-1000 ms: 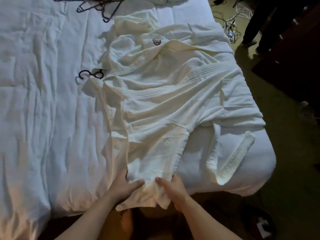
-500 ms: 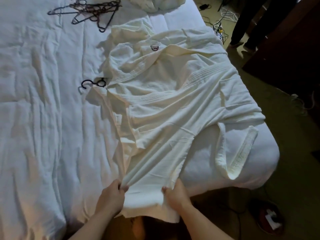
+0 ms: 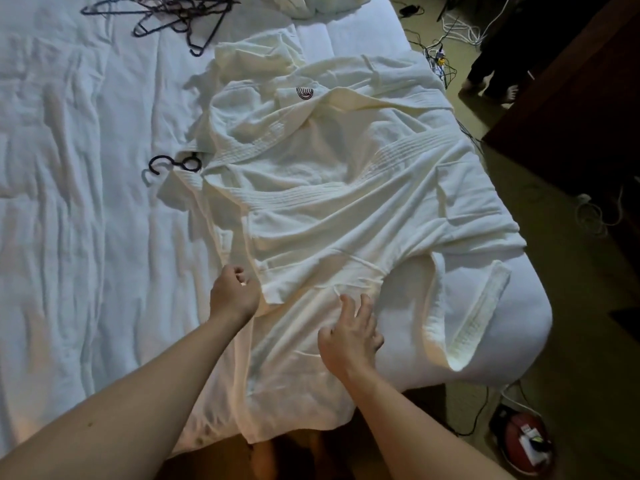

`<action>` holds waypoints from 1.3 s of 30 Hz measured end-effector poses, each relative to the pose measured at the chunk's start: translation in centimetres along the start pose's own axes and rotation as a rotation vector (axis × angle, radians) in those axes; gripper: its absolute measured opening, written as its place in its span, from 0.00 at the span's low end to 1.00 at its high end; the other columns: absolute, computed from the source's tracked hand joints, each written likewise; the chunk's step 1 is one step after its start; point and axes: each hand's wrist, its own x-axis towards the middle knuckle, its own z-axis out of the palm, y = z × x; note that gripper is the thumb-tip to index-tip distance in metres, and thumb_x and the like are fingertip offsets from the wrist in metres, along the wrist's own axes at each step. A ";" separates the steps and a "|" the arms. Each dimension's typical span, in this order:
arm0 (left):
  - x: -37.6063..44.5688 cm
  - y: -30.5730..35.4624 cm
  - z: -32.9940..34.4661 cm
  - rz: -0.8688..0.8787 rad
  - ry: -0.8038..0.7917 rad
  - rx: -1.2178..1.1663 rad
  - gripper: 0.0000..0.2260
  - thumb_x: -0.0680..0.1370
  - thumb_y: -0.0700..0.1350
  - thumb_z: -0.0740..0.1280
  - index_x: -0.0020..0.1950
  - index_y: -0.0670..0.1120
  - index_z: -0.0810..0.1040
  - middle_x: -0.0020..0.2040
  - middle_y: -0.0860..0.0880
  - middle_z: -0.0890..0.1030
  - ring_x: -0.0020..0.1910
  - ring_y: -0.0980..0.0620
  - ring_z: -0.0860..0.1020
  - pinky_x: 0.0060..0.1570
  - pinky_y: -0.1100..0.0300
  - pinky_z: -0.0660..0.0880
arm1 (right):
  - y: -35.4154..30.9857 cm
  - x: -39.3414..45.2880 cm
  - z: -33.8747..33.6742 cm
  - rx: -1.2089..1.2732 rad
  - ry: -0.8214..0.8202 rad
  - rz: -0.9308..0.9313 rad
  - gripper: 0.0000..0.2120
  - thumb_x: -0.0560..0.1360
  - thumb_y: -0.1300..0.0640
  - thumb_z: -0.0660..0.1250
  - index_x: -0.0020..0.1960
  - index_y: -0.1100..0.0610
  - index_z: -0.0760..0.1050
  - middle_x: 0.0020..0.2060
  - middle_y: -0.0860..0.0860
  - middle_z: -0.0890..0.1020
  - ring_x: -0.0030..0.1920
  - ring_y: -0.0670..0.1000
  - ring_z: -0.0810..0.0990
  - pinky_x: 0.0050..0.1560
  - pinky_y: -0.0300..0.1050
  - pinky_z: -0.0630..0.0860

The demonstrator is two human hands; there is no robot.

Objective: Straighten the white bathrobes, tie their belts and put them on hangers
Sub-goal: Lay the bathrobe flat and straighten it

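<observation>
Both my forearms reach in over the near edge of the bed (image 3: 69,237), where the hem of the white bathrobe (image 3: 329,209) hangs off the mattress. My right hand (image 3: 349,337) lies flat on the robe's lower panel with its fingers spread and straight, gripping nothing. My left hand (image 3: 233,294) sits just to the left of it, at the edge of the robe's front flap, with the fingers curled in; whether they pinch the cloth or are simply clenched, I cannot tell.

Toward the near right corner of the bed, the robe's belt (image 3: 478,317) droops in a loop over the side of the mattress. Beyond my hands the robe spreads across the right half of the bed, rumpled, its ribbed collar bands running slantwise and a small dark emblem (image 3: 304,92) showing near the top. At its left shoulder a black hanger hook (image 3: 175,164) pokes out onto the sheet. Farther off, near the far edge, lies a tangle of dark hangers (image 3: 173,15), and to its right a second bundle of white cloth (image 3: 329,3). On the floor past the right side, cables (image 3: 446,39) trail.
</observation>
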 end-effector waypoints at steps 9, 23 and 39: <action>7.9 4.3 2.3 -0.205 -0.039 -0.194 0.24 0.77 0.58 0.70 0.64 0.42 0.76 0.60 0.43 0.80 0.56 0.39 0.79 0.59 0.47 0.78 | -3.4 7.4 -1.8 -0.053 0.003 -0.362 0.29 0.77 0.51 0.62 0.76 0.45 0.60 0.82 0.47 0.47 0.81 0.49 0.46 0.75 0.59 0.50; 13.4 4.5 0.2 -0.295 0.223 0.018 0.18 0.75 0.54 0.61 0.53 0.42 0.80 0.50 0.40 0.81 0.52 0.37 0.78 0.49 0.51 0.72 | -3.0 15.3 0.0 -0.354 -0.222 -0.470 0.38 0.80 0.40 0.53 0.82 0.47 0.36 0.80 0.50 0.30 0.78 0.54 0.26 0.76 0.63 0.33; 25.5 7.5 -4.8 -0.140 0.407 -0.149 0.18 0.81 0.54 0.65 0.61 0.41 0.77 0.60 0.41 0.81 0.60 0.40 0.77 0.52 0.56 0.68 | -4.5 11.7 6.7 -0.389 0.084 -0.449 0.39 0.75 0.34 0.59 0.81 0.51 0.59 0.82 0.57 0.53 0.81 0.63 0.51 0.71 0.72 0.50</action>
